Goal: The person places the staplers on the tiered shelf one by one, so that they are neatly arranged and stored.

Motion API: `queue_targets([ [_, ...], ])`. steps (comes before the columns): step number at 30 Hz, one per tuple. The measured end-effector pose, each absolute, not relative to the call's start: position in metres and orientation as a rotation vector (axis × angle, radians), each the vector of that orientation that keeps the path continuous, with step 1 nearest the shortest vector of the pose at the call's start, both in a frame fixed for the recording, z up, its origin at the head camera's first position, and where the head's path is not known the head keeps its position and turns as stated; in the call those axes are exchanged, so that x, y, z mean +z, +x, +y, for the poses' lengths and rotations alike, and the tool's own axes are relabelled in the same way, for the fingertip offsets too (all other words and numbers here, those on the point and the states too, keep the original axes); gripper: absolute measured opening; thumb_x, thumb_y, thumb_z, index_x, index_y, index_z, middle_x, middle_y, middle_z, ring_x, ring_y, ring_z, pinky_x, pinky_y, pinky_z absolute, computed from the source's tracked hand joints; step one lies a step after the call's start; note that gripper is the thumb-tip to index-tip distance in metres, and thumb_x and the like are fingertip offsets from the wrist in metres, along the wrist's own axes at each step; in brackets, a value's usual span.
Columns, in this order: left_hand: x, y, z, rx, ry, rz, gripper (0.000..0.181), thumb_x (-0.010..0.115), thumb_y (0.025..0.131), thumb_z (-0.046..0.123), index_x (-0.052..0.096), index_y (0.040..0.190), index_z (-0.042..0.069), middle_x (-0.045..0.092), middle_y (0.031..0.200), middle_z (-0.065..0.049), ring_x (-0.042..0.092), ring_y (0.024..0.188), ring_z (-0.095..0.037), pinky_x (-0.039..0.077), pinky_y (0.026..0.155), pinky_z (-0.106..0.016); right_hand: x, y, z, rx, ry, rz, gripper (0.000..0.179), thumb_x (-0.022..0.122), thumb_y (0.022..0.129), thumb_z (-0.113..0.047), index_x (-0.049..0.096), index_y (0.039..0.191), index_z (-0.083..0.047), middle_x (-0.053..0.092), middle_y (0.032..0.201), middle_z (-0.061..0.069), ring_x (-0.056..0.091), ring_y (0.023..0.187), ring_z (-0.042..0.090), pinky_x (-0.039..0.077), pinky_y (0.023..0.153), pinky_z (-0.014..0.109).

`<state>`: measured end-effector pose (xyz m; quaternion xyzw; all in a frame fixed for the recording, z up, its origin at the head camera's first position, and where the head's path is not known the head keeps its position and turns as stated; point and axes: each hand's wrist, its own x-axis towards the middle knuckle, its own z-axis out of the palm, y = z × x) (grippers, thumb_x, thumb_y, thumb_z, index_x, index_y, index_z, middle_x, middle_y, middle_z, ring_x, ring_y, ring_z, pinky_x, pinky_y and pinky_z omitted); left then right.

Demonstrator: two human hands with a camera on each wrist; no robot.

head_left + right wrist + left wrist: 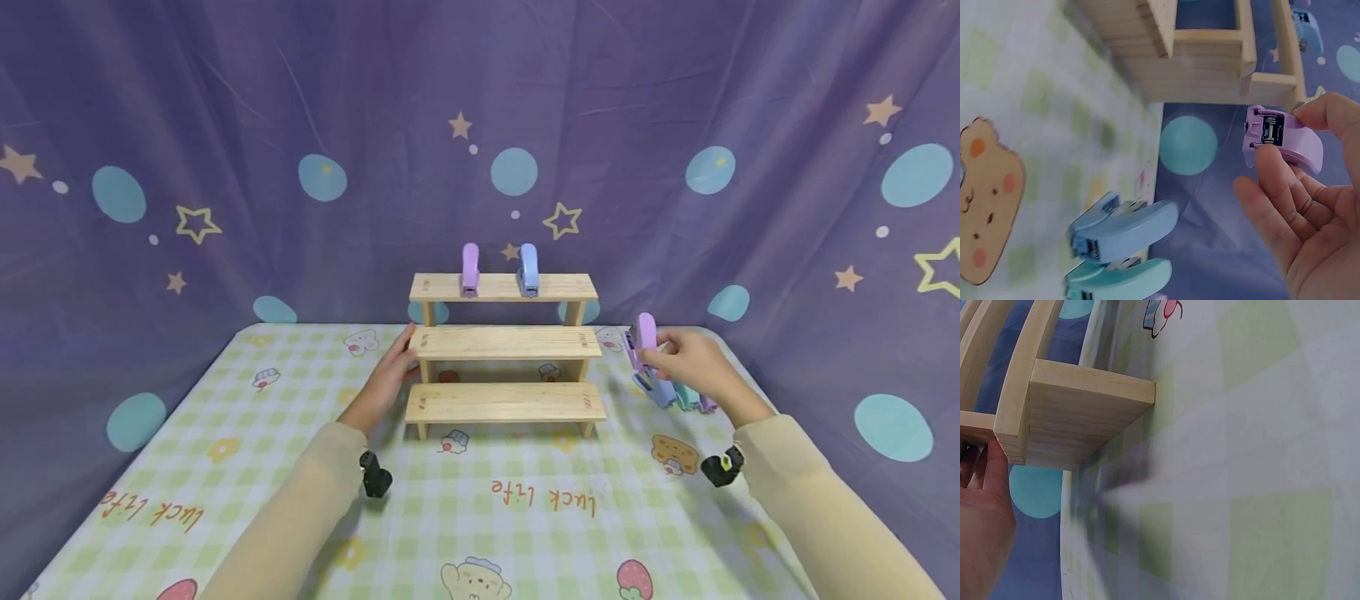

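Observation:
A three-tier wooden display shelf [504, 403] stands on the table. At its left side, my left hand [388, 379] grips the end of the middle tier; in the left wrist view some fingertips are hidden behind the wood. My right hand [693, 367] pinches a small purple stapler [1282, 139] between thumb and fingers, to the right of the shelf. Below that hand, a blue stapler [1125, 231], a mint-green stapler [1119, 280] and another purple stapler [707, 405] sit close together on the table. On the top tier stand a purple stapler [470, 271] and a blue stapler [528, 271].
A green-and-white checked cloth [300, 442] with cartoon prints covers the table. Behind and at both sides hangs a purple curtain [420, 83] with stars and dots. Each wrist carries a small black camera [373, 475].

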<state>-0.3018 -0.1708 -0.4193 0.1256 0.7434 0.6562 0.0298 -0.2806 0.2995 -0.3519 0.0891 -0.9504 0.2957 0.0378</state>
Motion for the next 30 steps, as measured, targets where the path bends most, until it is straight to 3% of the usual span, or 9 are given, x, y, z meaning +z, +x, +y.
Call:
queue_targets([
  [4,-0.419,-0.302,-0.171,2.014,0.387,2.307,0.057,0.031,0.112,0.028,0.007,0.163,0.022,0.003,0.168,-0.004,0.013,0.151,-0.027,0.022,0.12,-0.051,-0.345,-0.279,0.293,0.897,0.282,-2.916,0.062,0.065,0.094,-0.049,0.058,0.126,0.003,0.068,0.084,0.005,0.068,0.073,0.021,0.05,0.054,0.032],
  [30,-0.419,-0.303,-0.17,2.044,0.388,2.298,0.057,0.031,0.111,0.024,0.008,0.163,0.018,0.004,0.168,-0.007,0.016,0.15,-0.032,0.025,0.12,-0.051,-0.331,-0.285,0.213,1.111,0.491,-2.84,0.042,0.069,0.092,-0.038,0.062,0.116,-0.003,0.071,0.085,0.005,0.071,0.07,0.015,0.058,0.073,0.04],
])
